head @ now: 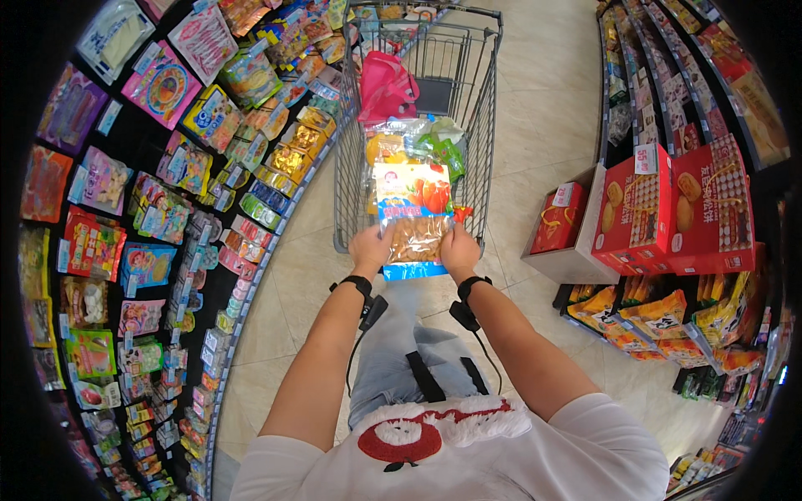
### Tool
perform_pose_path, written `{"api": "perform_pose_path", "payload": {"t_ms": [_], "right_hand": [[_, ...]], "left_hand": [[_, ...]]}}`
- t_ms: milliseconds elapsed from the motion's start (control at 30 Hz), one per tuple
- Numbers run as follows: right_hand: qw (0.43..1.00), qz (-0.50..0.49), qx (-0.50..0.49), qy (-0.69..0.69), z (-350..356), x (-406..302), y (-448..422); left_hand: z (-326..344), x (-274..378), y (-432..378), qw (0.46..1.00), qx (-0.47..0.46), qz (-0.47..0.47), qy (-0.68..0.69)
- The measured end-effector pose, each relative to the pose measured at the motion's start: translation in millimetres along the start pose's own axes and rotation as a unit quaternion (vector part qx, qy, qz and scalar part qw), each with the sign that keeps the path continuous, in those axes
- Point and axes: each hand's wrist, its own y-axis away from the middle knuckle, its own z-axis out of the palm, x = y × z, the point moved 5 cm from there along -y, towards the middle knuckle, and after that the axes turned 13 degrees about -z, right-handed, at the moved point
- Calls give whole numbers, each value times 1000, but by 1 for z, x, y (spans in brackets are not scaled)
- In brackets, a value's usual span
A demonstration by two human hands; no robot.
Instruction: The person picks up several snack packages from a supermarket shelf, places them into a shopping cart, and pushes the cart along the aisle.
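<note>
Between my two hands is a plastic snack bag [415,216], upright and facing me. Its front is white and blue with an orange-red picture, and a see-through window shows tan pieces. My left hand [371,249] grips the bag's left side. The right side is pinched by my right hand [460,250]. Just beyond the bag stands a grey wire shopping cart [481,125]. A clear pack with yellow contents [385,149] and a green package [448,155] lie in the cart, partly hidden by the bag. Farther along in it is a pink bag [387,87].
Close on the left runs a long shelf rack [301,194] hung with many packaged sweets. To the right, red gift boxes [636,206] sit above yellow snack bags [655,313] on a low shelf. More shelving [651,75] lines the far right. Tiled floor [539,125] lies between.
</note>
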Motion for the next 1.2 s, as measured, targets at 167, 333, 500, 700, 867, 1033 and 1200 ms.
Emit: {"api": "perform_pose_path", "payload": {"t_ms": [167, 333, 500, 700, 867, 1033, 1200], "right_hand": [[999, -15, 43, 5, -8, -2, 41], [998, -15, 57, 13, -9, -8, 78], [998, -5, 67, 8, -14, -23, 104], [993, -12, 116, -14, -15, -42, 151], [994, 6, 106, -13, -12, -61, 207], [993, 9, 120, -18, -10, -88, 271], [990, 3, 125, -60, -9, -112, 326]], "left_hand": [[-8, -16, 39, 999, 8, -16, 28], [-2, -43, 61, 999, -27, -25, -14], [-14, -63, 77, 998, -53, -15, 2], [-30, -95, 106, 999, -42, 29, 18], [-44, -136, 142, 999, -25, 39, 1], [-64, -183, 179, 999, -17, 32, -18], [-78, -233, 207, 998, 0, 35, -50]]}}
